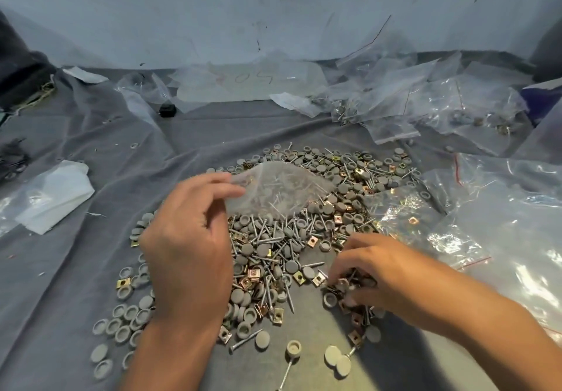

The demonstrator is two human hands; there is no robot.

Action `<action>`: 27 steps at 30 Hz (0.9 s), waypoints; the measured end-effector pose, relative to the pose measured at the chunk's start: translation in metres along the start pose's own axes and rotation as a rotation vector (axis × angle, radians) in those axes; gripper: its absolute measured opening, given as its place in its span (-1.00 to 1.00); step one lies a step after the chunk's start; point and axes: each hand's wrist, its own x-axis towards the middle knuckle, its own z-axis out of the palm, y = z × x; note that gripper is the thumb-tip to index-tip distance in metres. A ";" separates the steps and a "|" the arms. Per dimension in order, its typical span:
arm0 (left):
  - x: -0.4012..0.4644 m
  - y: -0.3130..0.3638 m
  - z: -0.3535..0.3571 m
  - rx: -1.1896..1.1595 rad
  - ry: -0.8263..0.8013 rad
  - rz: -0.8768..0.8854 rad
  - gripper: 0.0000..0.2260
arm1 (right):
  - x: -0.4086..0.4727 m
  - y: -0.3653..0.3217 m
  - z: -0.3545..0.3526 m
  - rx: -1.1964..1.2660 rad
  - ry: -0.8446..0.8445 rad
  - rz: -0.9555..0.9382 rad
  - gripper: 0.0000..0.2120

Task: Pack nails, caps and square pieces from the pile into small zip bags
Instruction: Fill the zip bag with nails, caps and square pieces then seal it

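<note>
A wide pile (273, 238) of silver nails, round grey caps and brass square pieces covers the grey cloth in the middle. My left hand (188, 244) pinches the edge of a small clear zip bag (276, 190), held above the pile with several nails inside. My right hand (374, 272) rests on the pile's near right side, fingers curled down into caps and square pieces (349, 290). What the fingertips hold is hidden.
Filled and empty zip bags (425, 101) lie heaped at the back right. A large clear plastic bag (501, 208) lies at the right. White paper scraps (57, 196) sit at the left. A small black object (167, 110) lies at the back. Loose caps (121, 323) spread near left.
</note>
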 end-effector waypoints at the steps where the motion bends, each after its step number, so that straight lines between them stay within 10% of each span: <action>1: 0.001 -0.001 -0.001 0.005 0.052 0.008 -0.86 | 0.000 0.000 0.000 0.008 0.023 -0.010 -0.76; 5: 0.005 -0.004 -0.006 0.062 0.100 -0.036 -0.76 | 0.005 0.003 -0.001 0.138 0.108 -0.015 -0.86; 12: -0.019 0.031 0.013 0.131 -0.585 0.010 -0.65 | 0.009 -0.015 -0.013 0.681 0.538 -0.112 -0.72; 19: -0.018 0.028 0.014 -0.042 -0.631 -0.029 -0.53 | 0.028 -0.032 0.003 0.290 0.956 -0.230 -0.75; 27: -0.016 0.028 0.013 -0.088 -0.584 -0.060 -0.54 | 0.030 -0.025 0.003 0.255 0.930 -0.173 -0.83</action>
